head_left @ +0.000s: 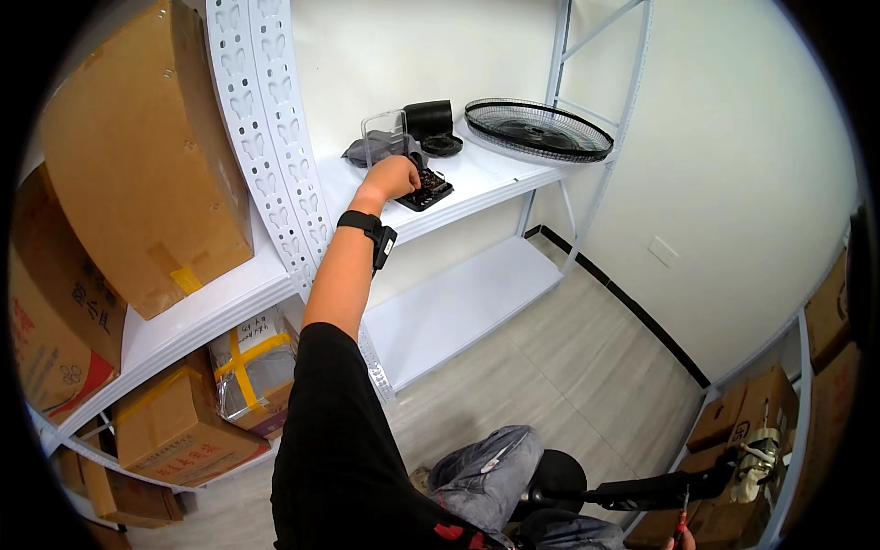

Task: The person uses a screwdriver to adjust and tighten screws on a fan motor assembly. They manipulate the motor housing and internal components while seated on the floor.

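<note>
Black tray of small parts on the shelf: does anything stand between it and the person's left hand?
Nothing visible does: the left hand is right at the black tray, overlapping its left part in this view. The clear panel stands behind the hand, not between them.

Off-white walls (742, 137), white metal shelving (458, 293), pale grey floor (541, 353), black baseboard (655, 330), white wall plate (663, 250)

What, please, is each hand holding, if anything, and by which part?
The right hand holds a screwdriver by its red handle; whether the left hand grips anything at the black bit case cannot be told.
</note>
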